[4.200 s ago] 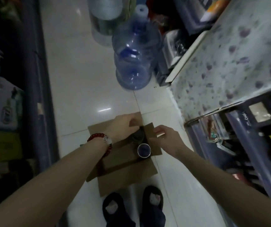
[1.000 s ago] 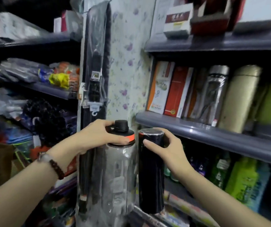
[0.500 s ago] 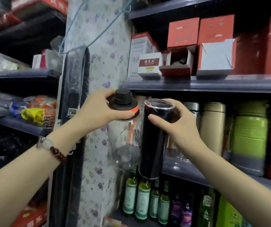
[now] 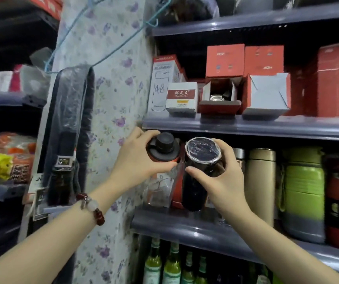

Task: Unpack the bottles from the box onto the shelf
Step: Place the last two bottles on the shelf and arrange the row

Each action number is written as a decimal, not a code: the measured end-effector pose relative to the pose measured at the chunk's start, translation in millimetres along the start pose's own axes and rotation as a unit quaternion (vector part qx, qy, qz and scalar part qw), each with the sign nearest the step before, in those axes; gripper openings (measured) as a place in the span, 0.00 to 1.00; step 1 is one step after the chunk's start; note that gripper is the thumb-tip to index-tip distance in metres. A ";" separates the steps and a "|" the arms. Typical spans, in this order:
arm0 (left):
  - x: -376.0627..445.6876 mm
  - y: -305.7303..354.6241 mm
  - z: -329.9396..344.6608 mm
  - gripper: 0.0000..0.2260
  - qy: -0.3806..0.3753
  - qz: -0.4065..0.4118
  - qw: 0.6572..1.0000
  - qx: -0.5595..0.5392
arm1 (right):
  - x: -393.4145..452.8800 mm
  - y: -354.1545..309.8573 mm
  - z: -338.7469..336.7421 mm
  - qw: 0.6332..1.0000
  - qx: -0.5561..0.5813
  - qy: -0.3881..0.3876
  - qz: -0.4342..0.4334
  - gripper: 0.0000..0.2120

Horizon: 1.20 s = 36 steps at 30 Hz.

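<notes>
Bottles from the box arrive at the shelf (image 4: 205,230), one in each of a person's hands. The left hand (image 4: 138,160) curls its fingers and thumb round the black cap of the clear bottle (image 4: 162,148), whose body hangs at the shelf's left end, just beside the floral panel (image 4: 111,99). The right hand (image 4: 215,181) grips the dark bottle (image 4: 201,158) near its film-wrapped top, thumb in front and fingers behind. The two bottles stand side by side, nearly touching, both over the shelf's front edge at its left end, close in front of red boxes (image 4: 176,187) standing further back. Whether either base already rests on the shelf cannot be told; both look a little tilted and are held fast.

By the look of it, the task is near the end of one round: two bottles are out of the box and at their place, yet neither is let go. The box is out of view, so how many remain in it cannot be said.

Against half a second ago, both bottles have gone deeper into the shelf opening, their caps now just under the board above. The camera has tipped so the caps are seen more from above.
</notes>
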<state>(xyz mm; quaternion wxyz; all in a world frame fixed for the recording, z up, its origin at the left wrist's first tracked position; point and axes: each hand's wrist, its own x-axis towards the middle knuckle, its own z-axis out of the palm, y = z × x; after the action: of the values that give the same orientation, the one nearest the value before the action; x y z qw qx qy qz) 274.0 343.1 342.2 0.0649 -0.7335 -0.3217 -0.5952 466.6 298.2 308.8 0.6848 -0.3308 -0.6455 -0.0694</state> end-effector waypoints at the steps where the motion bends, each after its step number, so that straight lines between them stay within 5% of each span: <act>1: 2.0 -4.1 4.1 0.31 -0.004 -0.006 1.000 0.000 | 0.7 2.5 2.3 1.000 -0.004 0.002 0.007 0.33; 16: 62.4 -35.5 31.2 0.36 -0.146 -0.074 0.987 -0.005 | 28.1 35.7 17.1 0.990 -0.020 0.045 0.129 0.31; 24: 50.1 -32.4 50.8 0.32 -0.097 -0.066 0.985 -0.130 | 29.0 47.8 20.2 0.986 -0.015 0.071 0.153 0.32; 31: 30.3 -47.9 61.4 0.44 -0.045 -0.105 0.962 -0.248 | 30.4 47.4 18.3 0.984 -0.025 0.075 0.158 0.31; 36: 19.1 -56.4 70.4 0.40 -0.128 -0.122 0.948 -0.264 | 30.4 47.6 18.8 0.984 -0.022 0.075 0.162 0.30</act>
<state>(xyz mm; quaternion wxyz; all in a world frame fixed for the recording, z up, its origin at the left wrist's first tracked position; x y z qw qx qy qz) 303.2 428.5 323.5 -0.2458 -0.7499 -0.2458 -0.5629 480.5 355.1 318.7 0.7260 -0.4398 -0.5287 0.0034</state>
